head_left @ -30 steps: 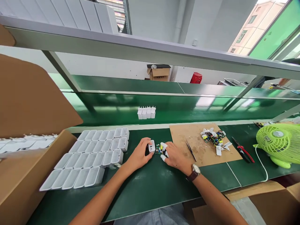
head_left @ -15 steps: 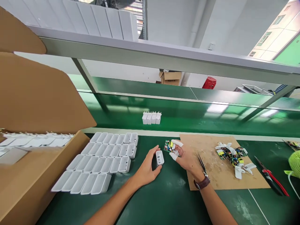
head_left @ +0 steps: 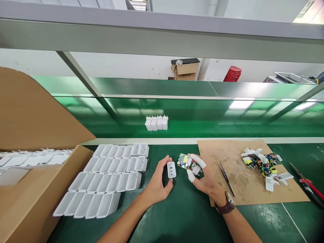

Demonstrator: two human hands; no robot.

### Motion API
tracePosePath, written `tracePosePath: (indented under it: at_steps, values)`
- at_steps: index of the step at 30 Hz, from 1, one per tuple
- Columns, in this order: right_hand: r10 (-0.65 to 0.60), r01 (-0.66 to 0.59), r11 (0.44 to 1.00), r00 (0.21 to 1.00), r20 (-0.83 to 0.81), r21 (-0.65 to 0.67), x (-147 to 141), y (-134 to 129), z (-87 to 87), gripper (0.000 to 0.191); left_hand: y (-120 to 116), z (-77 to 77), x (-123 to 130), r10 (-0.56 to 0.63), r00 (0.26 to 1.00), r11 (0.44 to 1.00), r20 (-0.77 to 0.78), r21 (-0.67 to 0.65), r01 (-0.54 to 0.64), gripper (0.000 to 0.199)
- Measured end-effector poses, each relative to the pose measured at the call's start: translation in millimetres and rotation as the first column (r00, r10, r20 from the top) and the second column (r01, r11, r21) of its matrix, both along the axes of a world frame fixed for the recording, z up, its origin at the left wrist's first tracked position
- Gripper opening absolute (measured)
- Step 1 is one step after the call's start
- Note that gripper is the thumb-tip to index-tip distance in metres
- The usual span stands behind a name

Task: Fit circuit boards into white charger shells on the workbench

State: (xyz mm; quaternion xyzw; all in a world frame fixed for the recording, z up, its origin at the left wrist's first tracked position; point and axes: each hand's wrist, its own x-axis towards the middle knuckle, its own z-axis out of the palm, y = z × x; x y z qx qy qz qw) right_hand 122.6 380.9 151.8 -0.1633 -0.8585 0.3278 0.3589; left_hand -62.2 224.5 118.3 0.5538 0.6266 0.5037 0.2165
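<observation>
Left hand (head_left: 157, 184): curved loosely about one white slotted casing (head_left: 171, 169) set on the green bench (head_left: 187, 212); whether contact is made cannot be told. Right hand (head_left: 207, 179): circuit board (head_left: 184, 161) pinched between covered fingertips, held just right of the casing. White casings in four rows (head_left: 103, 182): placed beside a cardboard box (head_left: 53, 199). Tweezers (head_left: 227, 179) and heaped boards (head_left: 264, 167): laid on a brown sheet (head_left: 243, 196). Pliers (head_left: 309, 187): placed just beyond its right edge.
</observation>
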Motion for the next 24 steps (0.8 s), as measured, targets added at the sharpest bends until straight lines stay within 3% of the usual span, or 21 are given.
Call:
tracePosePath:
  at_steps: [4, 8, 10, 13, 14, 16, 19, 21, 24]
  values:
    - [0.033, -0.032, 0.997, 0.999, -0.013, 0.071, -0.6, -2.9, -4.0, 0.065, 2.5, -2.7, -1.1, 0.058, 0.998, 0.998, -0.038, 0.005, -0.058, 0.086]
    - [0.017, -0.015, 0.994, 1.0, -0.015, 0.107, -0.6, -4.0, -3.1, 0.064, 3.5, -3.6, -4.1, 0.14, 0.98, 0.985, -0.144, -0.08, -0.152, 0.081]
    - [0.006, -0.004, 0.994, 1.0, -0.02, 0.109, -0.3, -3.8, -2.0, 0.062, 2.2, 1.0, -7.4, 0.085, 0.988, 0.983, -0.126, -0.151, -0.104, 0.083]
    - [-0.026, 0.029, 0.994, 0.999, -0.027, 0.106, -0.2, -2.8, -3.3, 0.059, -0.2, 14.0, -12.5, -0.101, 0.993, 0.961, -0.066, -0.264, 0.08, 0.112]
    - [-0.037, 0.04, 0.994, 0.999, -0.031, 0.106, -0.4, -2.6, -4.2, 0.059, -0.6, 18.3, -13.6, -0.159, 0.986, 0.944, -0.053, -0.301, 0.136, 0.112]
    - [-0.052, 0.056, 0.993, 0.998, -0.039, 0.101, -1.2, -3.1, -5.0, 0.059, -0.3, 23.6, -14.4, -0.199, 0.979, 0.926, -0.037, -0.334, 0.175, 0.091]
    - [-0.073, 0.079, 0.992, 0.995, -0.065, 0.094, -2.5, -7.5, -0.9, 0.059, 2.2, 19.7, -13.7, -0.063, 0.993, 0.978, -0.096, -0.206, 0.042, 0.066]
    - [-0.045, 0.052, 0.994, 0.996, -0.073, 0.098, -3.5, -12.1, 3.7, 0.06, 4.0, 11.6, -13.3, 0.051, 0.985, 0.995, -0.163, -0.071, -0.063, 0.066]
    - [0.063, -0.056, 0.986, 0.997, -0.039, 0.156, -5.5, -19.0, 6.7, 0.065, 5.6, 0.1, -13.2, 0.095, 0.972, 0.995, -0.216, 0.03, -0.091, 0.067]
